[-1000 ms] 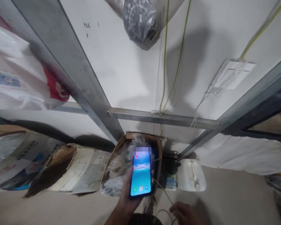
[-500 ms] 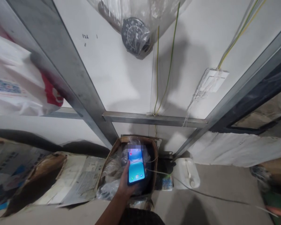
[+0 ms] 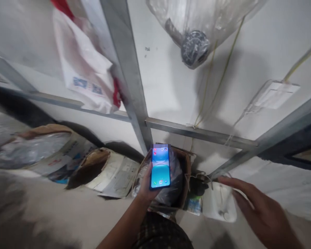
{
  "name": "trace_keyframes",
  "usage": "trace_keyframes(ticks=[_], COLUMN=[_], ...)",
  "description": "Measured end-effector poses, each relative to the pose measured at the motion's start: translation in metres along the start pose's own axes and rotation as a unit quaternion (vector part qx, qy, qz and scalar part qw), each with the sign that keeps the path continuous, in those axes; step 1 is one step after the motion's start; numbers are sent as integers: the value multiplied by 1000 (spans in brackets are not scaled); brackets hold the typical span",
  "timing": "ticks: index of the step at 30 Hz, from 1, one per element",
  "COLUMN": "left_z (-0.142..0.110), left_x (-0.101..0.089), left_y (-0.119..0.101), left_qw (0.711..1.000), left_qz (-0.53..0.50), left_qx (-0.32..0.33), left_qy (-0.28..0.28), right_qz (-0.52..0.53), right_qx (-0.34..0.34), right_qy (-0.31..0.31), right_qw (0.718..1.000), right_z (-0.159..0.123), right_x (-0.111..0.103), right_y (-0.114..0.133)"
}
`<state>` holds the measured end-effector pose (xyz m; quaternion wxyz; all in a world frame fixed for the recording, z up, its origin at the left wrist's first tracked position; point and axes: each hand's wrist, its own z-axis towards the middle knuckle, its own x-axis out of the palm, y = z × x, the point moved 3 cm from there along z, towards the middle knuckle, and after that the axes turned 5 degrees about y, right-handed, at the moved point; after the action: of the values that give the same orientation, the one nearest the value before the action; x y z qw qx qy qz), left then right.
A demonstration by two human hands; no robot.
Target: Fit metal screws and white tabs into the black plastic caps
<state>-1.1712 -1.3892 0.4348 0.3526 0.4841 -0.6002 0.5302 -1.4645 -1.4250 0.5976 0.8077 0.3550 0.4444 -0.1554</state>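
In my left hand (image 3: pixel 147 185) is a smartphone (image 3: pixel 160 167), its lit screen facing me with a blue wallpaper and app icons. My fingers wrap its left side and lower edge. On the right, my right hand (image 3: pixel 259 204) is raised with the fingers pointing left, slightly blurred. A thin pale cable (image 3: pixel 200 175) runs from beside the box to its fingertips and seems pinched there. Behind the phone stands an open cardboard box (image 3: pixel 187 166) with clear plastic bags. Below my right fingertips is a white plastic jug (image 3: pixel 232 211).
A metal frame bar (image 3: pixel 171 126) crosses the white wall. A plastic-wrapped round dial (image 3: pixel 195 48) hangs above. Several worn cardboard boxes (image 3: pixel 119 173) line the floor at left. A white shopping bag (image 3: pixel 85 69) hangs on the left, and a wrapped white panel (image 3: pixel 277 94) on the right.
My view has swung left, so the wall things sit further right. My right hand has come into view by the cable, which earlier trailed across the floor. The phone stays in my left hand.
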Motion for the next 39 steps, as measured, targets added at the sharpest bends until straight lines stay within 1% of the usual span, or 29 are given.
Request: trace_keyframes(ticks=[1,3,4,6,8,9,11,12,13,14,16,20,22,24,27,30,32,35,39], left_z=[-6,-17,-23,-35,-46,-51,-60,-64,-66,-69,-70,-67,-63,-60,-57,-56,-55,-52,-50], left_x=[10,29,38,53,62,65,70,73,76,80,91,114,122,126,129,129,128,126,126], left_y=[-8,-23,-29,-41,-51,-56,-67,-72,-77,-83,-93,-108,-110,-109,-105,-102,-102,-102,-103], left_qw=[1000,998,997,993,989,987,984,983,982,981,977,961,954,951,949,943,938,938,925], left_qz=[0,2,5,13,23,29,41,46,51,53,49,16,2,-5,-10,-10,-10,-9,2], left_qx=[20,56,73,102,130,142,158,161,164,169,190,266,292,298,303,321,337,339,377], left_qy=[10,30,39,55,67,71,76,78,79,80,79,73,73,76,82,83,79,72,53], right_qz=[30,71,76,99,183,243,352,384,402,411,414,410,407,406,417,459,487,515,574], right_qx=[-59,-143,-172,-187,-161,-133,-75,-51,-33,-22,-20,-21,-20,-16,3,39,58,81,125], right_qy=[13,39,59,104,159,196,280,312,331,337,319,284,251,208,166,170,183,207,233], right_qw=[998,986,980,972,957,941,890,867,853,847,852,867,878,890,894,871,852,828,775], right_z=[20,53,65,82,92,96,99,100,101,103,108,115,116,115,115,115,116,117,117], right_x=[14,39,50,67,80,87,100,106,111,116,123,136,141,144,149,154,156,159,166], right_y=[20,53,66,85,96,100,108,112,116,120,128,140,143,144,143,142,141,139,136])
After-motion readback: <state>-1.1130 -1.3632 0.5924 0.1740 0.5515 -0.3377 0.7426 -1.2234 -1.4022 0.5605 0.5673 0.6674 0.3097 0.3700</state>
